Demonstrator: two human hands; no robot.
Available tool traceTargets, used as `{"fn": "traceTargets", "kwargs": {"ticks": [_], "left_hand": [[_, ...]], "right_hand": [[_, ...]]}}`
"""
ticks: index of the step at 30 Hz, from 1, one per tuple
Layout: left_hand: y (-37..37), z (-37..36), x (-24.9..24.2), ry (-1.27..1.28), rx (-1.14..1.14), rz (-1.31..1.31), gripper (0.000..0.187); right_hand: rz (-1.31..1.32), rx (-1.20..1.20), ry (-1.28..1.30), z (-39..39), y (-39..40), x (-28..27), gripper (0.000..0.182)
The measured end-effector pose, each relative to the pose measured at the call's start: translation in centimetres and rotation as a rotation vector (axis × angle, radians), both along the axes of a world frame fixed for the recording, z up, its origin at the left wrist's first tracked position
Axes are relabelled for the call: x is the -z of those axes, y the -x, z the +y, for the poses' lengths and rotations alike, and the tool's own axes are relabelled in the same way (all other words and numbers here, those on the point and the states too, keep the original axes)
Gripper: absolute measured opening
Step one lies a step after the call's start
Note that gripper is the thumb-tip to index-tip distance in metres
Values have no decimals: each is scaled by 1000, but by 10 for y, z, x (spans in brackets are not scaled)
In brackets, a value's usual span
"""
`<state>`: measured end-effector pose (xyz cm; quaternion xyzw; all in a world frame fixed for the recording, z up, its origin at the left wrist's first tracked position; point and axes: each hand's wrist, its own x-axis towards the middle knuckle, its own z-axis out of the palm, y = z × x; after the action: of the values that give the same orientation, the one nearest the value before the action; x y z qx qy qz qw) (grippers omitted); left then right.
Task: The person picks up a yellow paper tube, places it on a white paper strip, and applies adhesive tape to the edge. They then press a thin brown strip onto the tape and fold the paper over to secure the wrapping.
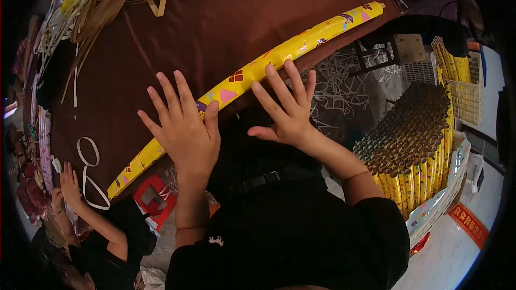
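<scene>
A long, thin yellow roll (285, 49) in shiny patterned wrapping lies diagonally along the near edge of the brown-covered table (177, 37). My left hand (188, 129) is spread palm down over its lower left part, covering a stretch of it. Farther right, my right hand (290, 113) is spread too, with its fingertips at the near side of the roll's middle. Neither hand is wrapped around the roll. Whether the palms press on it cannot be made out.
Brown strips (129, 0) lie in a heap at the table's far left. A white strip loop (88, 153) sits near a co-worker's hands (70, 182). At right stands a basket (446, 196) packed with upright yellow rolls (408, 134); loose strips (338, 91) cover the floor beside it.
</scene>
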<state>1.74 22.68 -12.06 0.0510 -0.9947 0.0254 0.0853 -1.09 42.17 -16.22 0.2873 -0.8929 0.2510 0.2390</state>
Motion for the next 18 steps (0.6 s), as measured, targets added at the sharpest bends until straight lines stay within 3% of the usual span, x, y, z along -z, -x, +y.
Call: {"fn": "traceTargets", "kwargs": {"ticks": [1,3,4,6,8,10,18], "left_hand": [[0,0,0,0,2,0,69],[0,1,0,10,-3,5,70],[-1,1,0,12,-1,5,70],[-1,0,1,15,-3,3,70],[-2,1,1,22,-1,8,70],[-3,2,1,24,-2,8,71],[-3,2,-1,-7,7,-8,68]], "right_hand": [[-15,-52,252,-4,0,-12,49],[-221,-61,489,-13,-5,-19,29],[-501,6,692,-26,-9,-28,17],[-804,14,634,-34,-4,-28,14],[-803,43,720,-41,1,-25,20],[-1077,114,819,-40,6,-39,23],[-1312,16,931,-29,11,-41,24]]}}
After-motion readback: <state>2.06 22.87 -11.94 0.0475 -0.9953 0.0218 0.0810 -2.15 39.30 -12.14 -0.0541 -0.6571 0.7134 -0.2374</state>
